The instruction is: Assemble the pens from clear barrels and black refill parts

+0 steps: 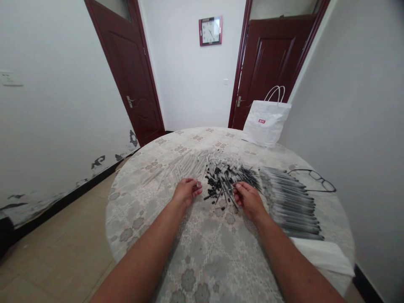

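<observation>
Over the table's middle, my left hand (188,191) is closed, thumb and forefinger pinching a small whitish piece too small to name. My right hand (248,198) is also closed, its fingertips on a thin pen refill whose ends I cannot make out. Between the hands lies a loose heap of black pen caps (213,184) with several thin refills across it. Clear pen barrels (181,166) are spread beyond my left hand. Small white pen parts (217,158) are piled behind the caps, and dark refills (251,176) fan out beyond my right hand.
Rows of grey pens (293,206) lie right of my right forearm. Eyeglasses (318,181) rest beside them, and a white sheet or bag (325,256) lies nearer. A white paper bag (267,122) stands at the back of the round table, on a patterned tablecloth (195,256).
</observation>
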`<state>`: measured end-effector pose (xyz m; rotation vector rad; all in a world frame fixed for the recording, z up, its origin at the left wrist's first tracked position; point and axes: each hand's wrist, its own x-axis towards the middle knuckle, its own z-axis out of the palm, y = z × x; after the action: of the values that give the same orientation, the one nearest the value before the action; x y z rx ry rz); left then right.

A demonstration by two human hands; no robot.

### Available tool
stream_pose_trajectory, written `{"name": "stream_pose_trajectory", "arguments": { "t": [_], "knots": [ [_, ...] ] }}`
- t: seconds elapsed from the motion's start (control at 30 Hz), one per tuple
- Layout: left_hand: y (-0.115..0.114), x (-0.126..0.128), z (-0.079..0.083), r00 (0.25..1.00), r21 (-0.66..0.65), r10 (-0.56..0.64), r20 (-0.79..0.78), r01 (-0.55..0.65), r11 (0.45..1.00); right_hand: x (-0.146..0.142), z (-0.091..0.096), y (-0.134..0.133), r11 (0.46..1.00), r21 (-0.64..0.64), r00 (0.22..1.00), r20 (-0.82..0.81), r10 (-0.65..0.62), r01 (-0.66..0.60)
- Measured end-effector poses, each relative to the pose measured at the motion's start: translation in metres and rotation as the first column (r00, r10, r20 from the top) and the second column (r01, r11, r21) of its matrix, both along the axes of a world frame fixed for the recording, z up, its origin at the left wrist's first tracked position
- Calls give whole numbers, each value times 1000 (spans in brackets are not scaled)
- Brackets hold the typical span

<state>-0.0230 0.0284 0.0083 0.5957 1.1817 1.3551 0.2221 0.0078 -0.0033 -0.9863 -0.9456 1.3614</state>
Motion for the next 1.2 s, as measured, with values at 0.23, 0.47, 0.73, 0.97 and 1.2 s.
{"name": "stream_pose_trajectory", "arguments": {
  "t": [0.23,0.47,0.73,0.97,1.2],
  "knots": [
    [-36,14,14,952,106,-149,267,124,987,-1,10,-5,999,46,990,-143,-5,12],
    [-35,15,-2,940,248,-180,291,107,963,-2,8,-5,996,72,988,-151,-44,55],
    [-36,19,-6,931,278,-240,274,162,947,-2,7,-5,995,71,992,-113,-62,70],
    [-32,18,-12,976,317,-218,-22,214,924,-2,12,-5,991,81,981,-171,-95,110],
    [-33,15,-7,975,299,-103,-195,159,941,2,12,0,979,95,963,-220,-158,182]
  ]
}}
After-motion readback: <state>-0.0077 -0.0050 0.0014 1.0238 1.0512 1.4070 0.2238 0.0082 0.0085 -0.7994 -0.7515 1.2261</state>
